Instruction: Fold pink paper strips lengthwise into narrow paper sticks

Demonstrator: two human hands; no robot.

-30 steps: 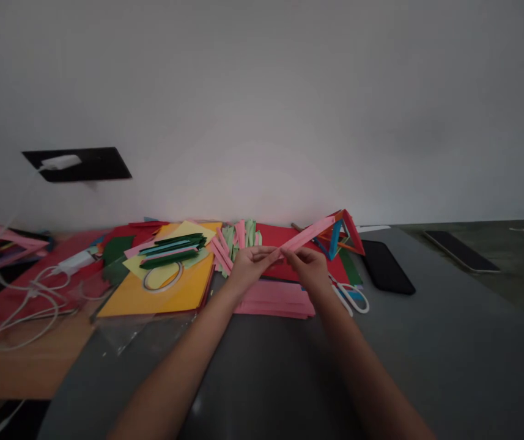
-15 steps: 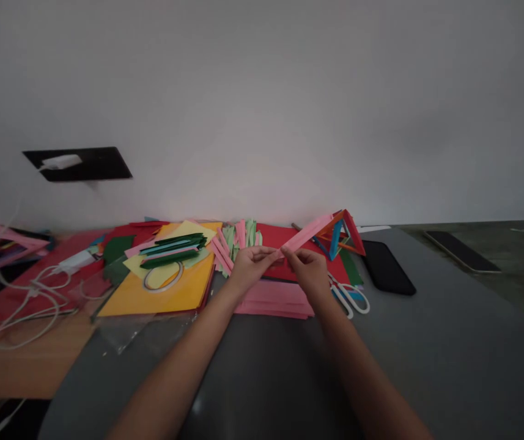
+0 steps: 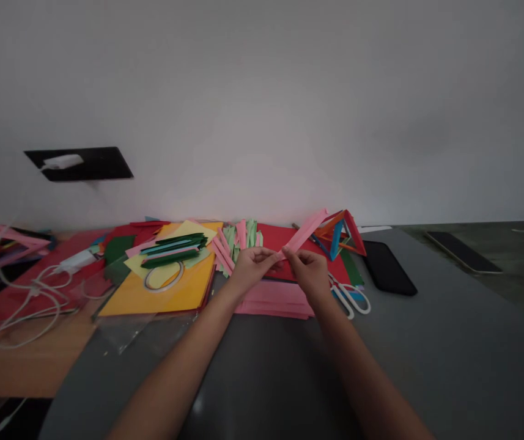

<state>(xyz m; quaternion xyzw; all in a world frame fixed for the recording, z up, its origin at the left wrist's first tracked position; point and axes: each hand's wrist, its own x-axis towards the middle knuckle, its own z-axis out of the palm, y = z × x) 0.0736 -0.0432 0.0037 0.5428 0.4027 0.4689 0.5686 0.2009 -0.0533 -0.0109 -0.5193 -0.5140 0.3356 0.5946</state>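
Note:
A pink paper strip (image 3: 306,232) is pinched between both hands and slants up to the right. My left hand (image 3: 253,267) grips its lower end, fingers closed. Just beside it, my right hand (image 3: 308,272) pinches the same strip a little higher. Below the hands lie pink paper sheets (image 3: 273,300), and a red sheet (image 3: 271,235) is behind them. Right of the strip stands a folded frame of coloured paper strips (image 3: 339,232) in blue, orange and red. White-handled scissors (image 3: 352,299) lie by my right wrist, their blades mostly hidden.
Left of my hands are green and pink strips (image 3: 229,241), yellow paper (image 3: 124,299), a roll of tape (image 3: 164,278) and dark green folded strips (image 3: 172,250). A black phone (image 3: 387,269) lies to the right. White cables (image 3: 36,287) tangle at far left on the grey table (image 3: 454,348).
The strip's upper end has swung slightly left and up, away from the folded paper frame. Both hands have stayed nearly in place.

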